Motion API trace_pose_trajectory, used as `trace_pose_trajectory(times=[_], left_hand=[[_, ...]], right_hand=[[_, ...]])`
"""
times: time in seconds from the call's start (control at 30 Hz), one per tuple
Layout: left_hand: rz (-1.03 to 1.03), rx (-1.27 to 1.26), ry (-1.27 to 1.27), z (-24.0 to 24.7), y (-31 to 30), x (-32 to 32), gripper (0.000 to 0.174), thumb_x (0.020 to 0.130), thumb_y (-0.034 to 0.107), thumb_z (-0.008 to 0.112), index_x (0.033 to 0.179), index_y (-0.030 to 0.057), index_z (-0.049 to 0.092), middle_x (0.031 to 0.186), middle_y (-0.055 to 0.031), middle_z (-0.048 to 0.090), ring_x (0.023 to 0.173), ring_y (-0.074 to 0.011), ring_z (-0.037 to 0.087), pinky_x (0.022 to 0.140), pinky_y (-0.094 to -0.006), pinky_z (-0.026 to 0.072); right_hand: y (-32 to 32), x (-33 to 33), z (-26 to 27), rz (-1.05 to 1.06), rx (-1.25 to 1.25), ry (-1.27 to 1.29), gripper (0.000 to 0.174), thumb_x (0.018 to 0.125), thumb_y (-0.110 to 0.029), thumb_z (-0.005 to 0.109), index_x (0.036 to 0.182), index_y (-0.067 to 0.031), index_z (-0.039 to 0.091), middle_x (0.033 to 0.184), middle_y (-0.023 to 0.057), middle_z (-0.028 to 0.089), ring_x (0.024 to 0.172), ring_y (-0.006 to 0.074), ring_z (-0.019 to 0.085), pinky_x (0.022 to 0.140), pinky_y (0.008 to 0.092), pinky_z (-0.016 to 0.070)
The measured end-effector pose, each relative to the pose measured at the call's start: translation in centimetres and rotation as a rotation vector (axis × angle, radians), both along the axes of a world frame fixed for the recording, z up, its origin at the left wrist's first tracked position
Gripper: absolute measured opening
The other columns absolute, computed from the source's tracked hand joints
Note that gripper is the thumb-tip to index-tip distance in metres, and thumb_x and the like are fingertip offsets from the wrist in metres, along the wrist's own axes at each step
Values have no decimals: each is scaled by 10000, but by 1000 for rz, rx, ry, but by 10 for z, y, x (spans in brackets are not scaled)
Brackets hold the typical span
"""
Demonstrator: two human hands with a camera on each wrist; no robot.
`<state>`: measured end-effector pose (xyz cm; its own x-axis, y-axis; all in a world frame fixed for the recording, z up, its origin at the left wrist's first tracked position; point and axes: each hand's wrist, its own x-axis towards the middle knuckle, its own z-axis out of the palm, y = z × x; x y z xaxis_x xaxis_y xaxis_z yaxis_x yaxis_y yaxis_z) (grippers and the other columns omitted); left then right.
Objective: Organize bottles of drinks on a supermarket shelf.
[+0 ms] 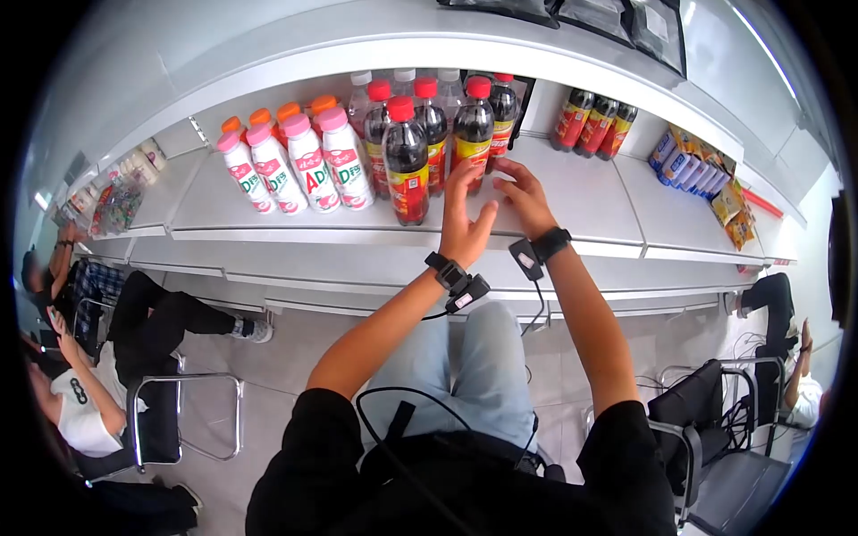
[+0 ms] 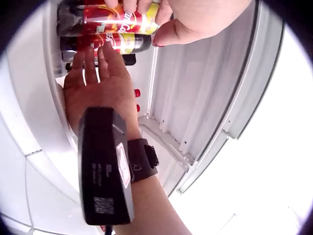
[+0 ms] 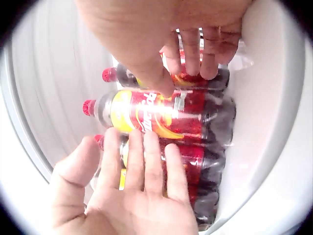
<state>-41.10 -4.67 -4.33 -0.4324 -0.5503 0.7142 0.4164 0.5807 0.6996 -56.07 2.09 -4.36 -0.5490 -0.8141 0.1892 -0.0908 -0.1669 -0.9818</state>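
On the shelf [image 1: 572, 214], red-capped cola bottles [image 1: 408, 170] stand upright in a group. My left hand [image 1: 465, 228] is at the near side of a right-hand bottle [image 1: 474, 121], fingers extended; its palm [image 3: 142, 205] faces the bottles in the right wrist view. My right hand [image 1: 527, 201] is just right of that bottle, its fingers slightly bent and spread. In the left wrist view the right hand's back [image 2: 100, 93] shows beside a bottle [image 2: 122, 17]. Neither hand is closed round a bottle; whether fingertips touch one, I cannot tell.
White bottles with pink caps [image 1: 310, 170] stand left of the cola, with orange-capped ones behind. More cola bottles [image 1: 597, 125] and snack packs [image 1: 693, 170] are farther right. An upper shelf edge [image 1: 429, 55] overhangs. People sit on chairs at both sides.
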Motion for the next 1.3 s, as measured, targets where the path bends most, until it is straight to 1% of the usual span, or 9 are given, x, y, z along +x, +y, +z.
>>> trace_pose_trajectory(times=[0.2, 0.37, 0.4, 0.47, 0.67, 0.87, 0.97, 1.07, 1.3], left_hand=[[79, 28, -26, -20, -7, -5, 715, 834, 72, 651, 1465, 96, 316, 1485, -111, 342, 1354, -256, 353, 1110, -414, 299], [-3, 112, -135, -41, -19, -11, 771, 845, 119, 650, 1494, 31, 241, 1486, -188, 336, 1360, -266, 360, 1124, -429, 278], [-30, 161, -154, -30, -16, -6, 732, 850, 136, 642, 1458, -28, 270, 1465, -224, 364, 1366, -326, 358, 1134, -397, 275], [-24, 138, -174, -43, -18, -12, 733, 847, 121, 652, 1462, -9, 274, 1466, -220, 360, 1356, -322, 372, 1128, -396, 286], [-391, 213, -364, -23, -9, -22, 725, 869, 61, 649, 1480, 59, 259, 1497, -161, 334, 1394, -312, 355, 1077, -440, 382], [-693, 182, -623, -18, 20, -122, 695, 872, 118, 679, 1453, 50, 302, 1464, -151, 373, 1288, -284, 485, 985, -379, 479], [-722, 200, -562, -25, 51, -183, 665, 877, 142, 679, 1436, 41, 334, 1428, -157, 421, 1249, -253, 517, 983, -348, 476], [-855, 355, -533, -36, 73, -234, 656, 851, 127, 685, 1405, 0, 358, 1405, -218, 409, 1233, -278, 540, 999, -371, 474], [-655, 263, -405, -53, 81, -297, 700, 867, 161, 665, 1461, 14, 324, 1488, -210, 361, 1359, -291, 408, 1077, -377, 395]], right_hand=[[-35, -2, -26, 37, -128, 14, 589, 857, -116, 704, 1371, -8, 436, 1265, 103, 585, 1030, 164, 593, 851, 299, 487], [-33, 5, -24, -18, 15, 427, 890, 749, -299, 829, 1430, 17, 352, 1287, 166, 584, 998, 222, 623, 832, 350, 512], [-33, 10, -23, -45, 48, 418, 874, 754, -312, 824, 1429, -4, 363, 1284, 198, 576, 1017, 240, 624, 843, 378, 511], [-24, 16, -5, -93, 200, 306, 820, 753, -313, 818, 1395, -7, 412, 1247, 225, 578, 1000, 276, 630, 841, 384, 506], [34, -18, -3, -268, 161, 609, 701, 724, -319, 818, 1301, -45, 532, 1064, 191, 569, 889, 268, 587, 775, 357, 497], [113, -91, 4, -454, 300, 665, 678, 726, -331, 808, 1282, -46, 546, 1052, 182, 557, 907, 291, 589, 787, 358, 499], [141, -138, -15, -626, 353, 793, 685, 740, -314, 802, 1297, -33, 519, 1069, 188, 572, 967, 316, 601, 800, 400, 509], [153, -170, -31, -780, 240, 647, 684, 742, -284, 805, 1304, -30, 507, 1080, 190, 571, 942, 322, 606, 799, 406, 516], [134, -215, -34, -847, 235, 437, 594, 787, -221, 769, 1250, -28, 451, 1120, 208, 670, 990, 328, 672, 809, 391, 541]])
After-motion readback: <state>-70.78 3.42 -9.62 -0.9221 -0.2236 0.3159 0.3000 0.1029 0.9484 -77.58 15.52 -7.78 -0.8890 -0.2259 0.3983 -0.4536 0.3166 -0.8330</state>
